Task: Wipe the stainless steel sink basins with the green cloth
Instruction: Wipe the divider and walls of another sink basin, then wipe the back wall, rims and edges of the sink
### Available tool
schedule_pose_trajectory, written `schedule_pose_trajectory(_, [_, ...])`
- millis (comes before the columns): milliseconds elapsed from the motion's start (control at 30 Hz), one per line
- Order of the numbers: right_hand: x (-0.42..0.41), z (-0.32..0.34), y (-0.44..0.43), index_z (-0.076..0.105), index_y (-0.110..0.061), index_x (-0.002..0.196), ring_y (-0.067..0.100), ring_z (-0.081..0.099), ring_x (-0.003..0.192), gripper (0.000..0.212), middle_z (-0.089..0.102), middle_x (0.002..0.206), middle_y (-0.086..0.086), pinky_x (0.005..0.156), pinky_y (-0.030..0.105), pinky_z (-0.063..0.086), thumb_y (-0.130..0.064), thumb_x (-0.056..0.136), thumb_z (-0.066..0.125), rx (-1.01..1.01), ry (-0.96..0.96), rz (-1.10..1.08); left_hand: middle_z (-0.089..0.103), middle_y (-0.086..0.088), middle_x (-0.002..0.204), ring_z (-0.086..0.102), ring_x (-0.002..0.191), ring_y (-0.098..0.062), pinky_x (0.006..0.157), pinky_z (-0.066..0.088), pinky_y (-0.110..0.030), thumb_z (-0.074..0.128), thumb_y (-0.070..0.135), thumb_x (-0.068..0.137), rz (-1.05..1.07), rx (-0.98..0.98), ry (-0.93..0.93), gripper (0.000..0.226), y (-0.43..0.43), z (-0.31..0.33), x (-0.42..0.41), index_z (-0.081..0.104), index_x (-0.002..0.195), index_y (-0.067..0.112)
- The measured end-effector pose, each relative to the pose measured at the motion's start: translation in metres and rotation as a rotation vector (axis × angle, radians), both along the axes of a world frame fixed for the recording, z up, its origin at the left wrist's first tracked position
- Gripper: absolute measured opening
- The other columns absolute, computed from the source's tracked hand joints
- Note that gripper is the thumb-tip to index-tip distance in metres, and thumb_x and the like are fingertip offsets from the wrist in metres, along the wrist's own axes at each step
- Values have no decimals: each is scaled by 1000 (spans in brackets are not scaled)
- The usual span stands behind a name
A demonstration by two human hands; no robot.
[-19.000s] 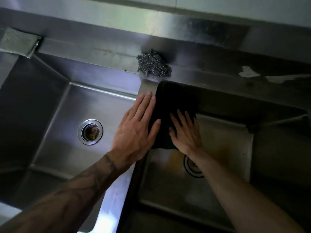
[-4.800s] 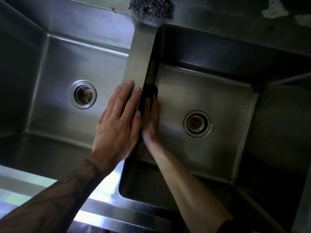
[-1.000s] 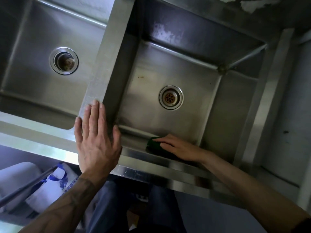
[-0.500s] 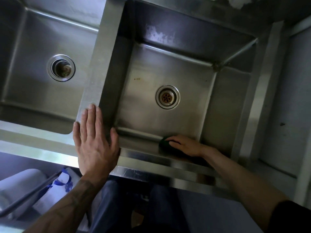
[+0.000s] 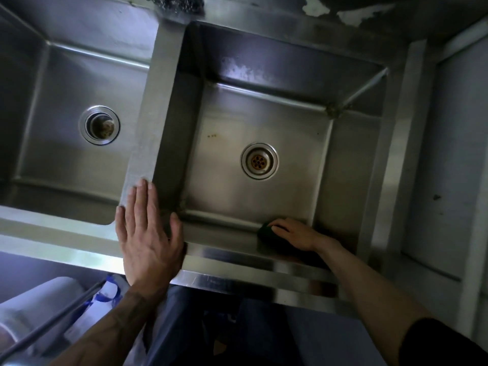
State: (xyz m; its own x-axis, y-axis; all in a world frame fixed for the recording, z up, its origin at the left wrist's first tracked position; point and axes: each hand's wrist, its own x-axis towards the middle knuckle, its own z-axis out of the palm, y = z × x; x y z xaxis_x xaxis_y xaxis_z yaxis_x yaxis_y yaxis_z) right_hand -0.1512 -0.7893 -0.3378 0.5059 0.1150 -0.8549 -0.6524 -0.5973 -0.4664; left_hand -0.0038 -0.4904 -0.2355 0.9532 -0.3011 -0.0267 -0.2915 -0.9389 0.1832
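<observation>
The right hand presses the green cloth against the near wall of the right basin, at five o'clock from its drain. Its fingers seem laid flat over the cloth rather than curled round it, though deep shadow blurs them. At eight o'clock from that drain, the left hand rests flat on the divider, fingers straight, grasping nothing.

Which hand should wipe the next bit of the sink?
Right hand: it presses the green cloth on the near wall of the right basin. The left hand lies flat on the sink rim, holding nothing.
</observation>
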Motion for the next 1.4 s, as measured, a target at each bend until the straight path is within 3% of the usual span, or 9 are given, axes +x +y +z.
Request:
schedule_pose_trajectory(133, [-10, 6, -1, 59, -26, 142, 23, 56, 125, 39, 63, 132, 9, 113, 39, 39, -42, 111, 41, 19, -27, 13, 21, -6, 177, 15, 165, -22, 134, 13, -49, 41, 40, 105, -16, 0, 4, 71, 4, -1, 0, 25, 168, 14])
schedule_pose_trajectory(267, [-17, 33, -5, 65, -30, 135, 8, 56, 113, 33, 64, 123, -6, 98, 22, 40, -42, 109, 48, 56, -97, -74, 16, -2, 179, 9, 166, -20, 134, 9, -48, 39, 43, 104, -22, 7, 17, 73, 5, -2, 0, 20, 170, 16])
schedule_pose_trajectory(433, [-18, 53, -7, 62, -25, 142, 8, 56, 131, 35, 63, 142, -6, 111, 18, 41, -33, 111, 47, 14, -180, -349, 25, -11, 176, 20, 164, -30, 132, 14, -52, 44, 39, 102, -34, -15, 66, 74, 1, 6, 0, 27, 167, 9])
schedule_pose_trajectory(500, [-19, 61, -8, 54, -26, 150, 6, 47, 142, 39, 52, 151, -13, 108, 3, 32, -30, 112, 44, -47, -211, -530, 30, -16, 173, 27, 161, -36, 130, 18, -57, 47, 37, 100, -30, -53, 99, 72, -1, 10, 1, 34, 164, 4])
schedule_pose_trajectory(633, [-21, 82, -6, 46, -26, 153, 3, 44, 141, 41, 47, 152, -11, 110, 8, 30, -28, 112, 44, -152, -329, -761, 39, -21, 167, 32, 157, -40, 129, 18, -62, 43, 36, 98, -101, -169, 201, 70, -7, 25, 7, 45, 157, -1])
schedule_pose_trajectory(867, [-48, 112, 2, 44, -24, 157, -6, 33, 140, 45, 45, 157, -3, 114, 1, 18, -26, 112, 45, -558, -631, -626, 44, -14, 166, 42, 154, -31, 127, 29, -49, 58, 25, 107, -524, -211, 504, 57, -91, 17, -4, 45, 159, 4])
schedule_pose_trajectory(967, [-58, 114, 2, 48, -19, 155, 3, 37, 144, 44, 48, 157, 5, 120, 10, 19, -22, 111, 48, -738, -724, -542, 38, -14, 169, 39, 155, -30, 126, 30, -41, 54, 36, 109, -669, -76, 623, 63, -132, -14, -16, 37, 163, 8])
schedule_pose_trajectory(1133, [-86, 109, -24, 46, -15, 156, 27, 34, 154, 50, 40, 164, 9, 124, 47, 29, -28, 108, 50, -1043, -747, -378, 26, -12, 174, 30, 157, -32, 126, 29, -45, 45, 52, 109, -769, 76, 729, 73, -181, -70, -39, 24, 168, 16])
schedule_pose_trajectory(1400, [-107, 91, -39, 31, -17, 164, 25, 11, 162, 61, 20, 174, 0, 128, 50, 23, -43, 109, 41, -1079, -692, -397, 10, -17, 177, 10, 163, -37, 131, 5, -59, 36, 83, 95, -920, 219, 528, 101, -211, -148, -56, 13, 171, 21])
